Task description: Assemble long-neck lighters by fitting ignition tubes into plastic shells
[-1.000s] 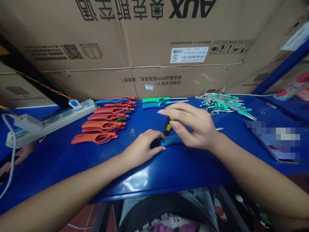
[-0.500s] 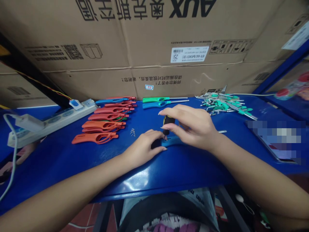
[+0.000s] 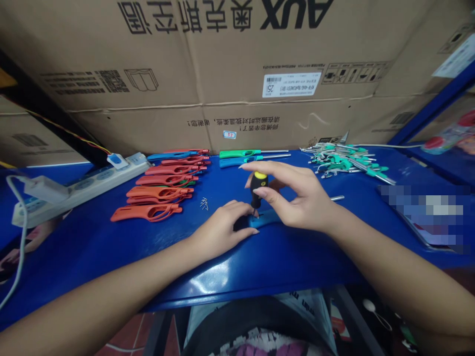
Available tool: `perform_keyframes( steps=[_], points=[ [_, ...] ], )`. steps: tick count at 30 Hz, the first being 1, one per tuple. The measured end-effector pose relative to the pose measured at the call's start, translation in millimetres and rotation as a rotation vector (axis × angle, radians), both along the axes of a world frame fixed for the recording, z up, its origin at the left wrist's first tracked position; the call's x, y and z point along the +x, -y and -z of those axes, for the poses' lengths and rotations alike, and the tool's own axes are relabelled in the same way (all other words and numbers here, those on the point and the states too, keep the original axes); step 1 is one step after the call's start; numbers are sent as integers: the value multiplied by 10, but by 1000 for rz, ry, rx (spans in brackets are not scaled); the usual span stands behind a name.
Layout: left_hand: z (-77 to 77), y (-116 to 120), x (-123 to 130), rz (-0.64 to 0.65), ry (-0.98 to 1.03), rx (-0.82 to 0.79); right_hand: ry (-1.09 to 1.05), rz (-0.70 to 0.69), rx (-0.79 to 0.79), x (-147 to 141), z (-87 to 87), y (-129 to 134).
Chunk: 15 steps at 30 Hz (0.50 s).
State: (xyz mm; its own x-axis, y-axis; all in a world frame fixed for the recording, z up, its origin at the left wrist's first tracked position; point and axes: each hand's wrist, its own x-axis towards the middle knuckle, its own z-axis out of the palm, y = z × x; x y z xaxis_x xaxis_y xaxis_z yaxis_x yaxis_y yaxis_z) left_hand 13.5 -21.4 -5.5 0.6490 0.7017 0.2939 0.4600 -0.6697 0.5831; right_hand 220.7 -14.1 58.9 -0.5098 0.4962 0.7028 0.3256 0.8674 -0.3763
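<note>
My right hand grips a short screwdriver with a black and yellow handle, held upright. Its tip meets the end of a blue lighter that lies on the table. Thumb and fingers of my left hand pinch that same end from both sides. The lighter's metal tube sticks out beyond my right hand, which hides its middle. A few loose screws lie left of my hands.
Orange and red lighter handles are lined up at the left. Behind lie a green lighter and a blue one. Metal tubes with teal parts are heaped at the back right. A power strip and a phone-like slab flank the table.
My right fingers have loosened and shifted around the screwdriver, so its yellow top now shows. My left hand and the blue lighter stay nearly in place.
</note>
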Motion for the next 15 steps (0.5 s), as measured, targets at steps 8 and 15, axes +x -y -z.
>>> perform_keyframes(
  steps=[8, 15],
  points=[
    [41, 26, 33, 48, 20, -10, 19, 115, 230, 4, 23, -26],
    [24, 42, 22, 64, -26, 10, 36, -77, -22, -14, 22, 3]
  ],
)
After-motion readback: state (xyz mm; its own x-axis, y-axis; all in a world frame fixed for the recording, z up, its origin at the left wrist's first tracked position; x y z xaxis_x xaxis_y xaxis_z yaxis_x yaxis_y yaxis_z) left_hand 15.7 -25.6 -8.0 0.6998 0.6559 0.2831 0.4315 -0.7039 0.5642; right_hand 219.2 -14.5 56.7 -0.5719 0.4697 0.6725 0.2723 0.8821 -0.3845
